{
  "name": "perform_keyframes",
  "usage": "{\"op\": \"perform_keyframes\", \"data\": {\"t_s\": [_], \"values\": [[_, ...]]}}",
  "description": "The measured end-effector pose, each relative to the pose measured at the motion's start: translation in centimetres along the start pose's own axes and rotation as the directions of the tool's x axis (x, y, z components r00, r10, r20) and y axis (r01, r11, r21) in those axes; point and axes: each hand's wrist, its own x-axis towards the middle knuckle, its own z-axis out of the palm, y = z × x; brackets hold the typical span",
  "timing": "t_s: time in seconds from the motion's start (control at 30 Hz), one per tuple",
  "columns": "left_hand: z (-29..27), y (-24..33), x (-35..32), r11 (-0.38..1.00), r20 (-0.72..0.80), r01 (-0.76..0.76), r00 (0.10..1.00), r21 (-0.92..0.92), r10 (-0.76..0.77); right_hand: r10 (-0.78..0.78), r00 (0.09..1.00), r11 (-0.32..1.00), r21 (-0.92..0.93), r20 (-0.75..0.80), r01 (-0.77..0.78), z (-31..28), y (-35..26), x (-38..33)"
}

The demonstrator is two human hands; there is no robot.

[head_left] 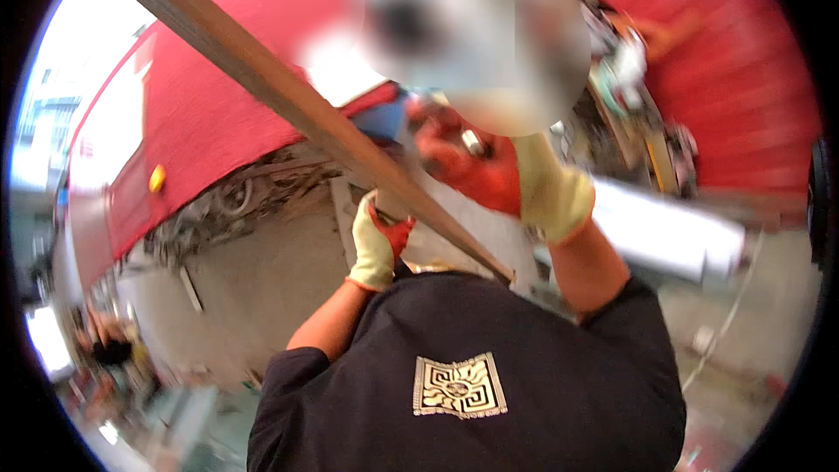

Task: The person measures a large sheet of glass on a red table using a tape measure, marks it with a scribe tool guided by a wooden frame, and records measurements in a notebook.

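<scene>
Finding: I have a long brown bar [262, 79] in hand. It runs on a slant from the upper left down to its near end against my black shirt [489, 385].

Left hand [377, 249]: gloved, cream with a red palm. It sits under the bar close to the near end, with its fingers curled up against the underside. Whether they wrap fully round I cannot tell.

Right hand [507, 177]: gloved likewise. It is raised just above the bar on its far side and closed around a small pale piece [472, 142], which is too blurred to identify.

Surroundings: a red cloth [210, 114] hangs behind the bar's upper length, a heap of scrap [236, 197] lies beneath the bar, and a white roll [673, 240] lies well off to its right.

Assessment: the step in hand appears to be steadying the bar near its end. The bar's long free length would make it swing, so any further move calls for firm support from the left hand.
</scene>
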Motion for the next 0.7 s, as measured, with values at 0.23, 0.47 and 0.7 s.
{"op": "perform_keyframes", "data": {"t_s": [0.23,0.47,0.7], "values": [[18.4,1.7,-0.8,0.901,0.404,-0.347,0.887,0.261,0.225,-0.001,0.976,0.770,-0.623,-0.218,-0.138,-15.8,-8.1,-9.4],[26.6,6.3,-4.9,0.823,0.747,-0.551,0.604,0.141,0.277,0.134,0.852,0.833,-0.409,-0.507,-0.374,-24.1,-12.7,-13.6],[29.3,5.6,-6.4,0.779,0.902,-0.617,0.264,-0.113,0.341,0.308,0.801,0.723,-0.421,-0.514,-0.548,-36.1,-16.2,-18.3]]}}
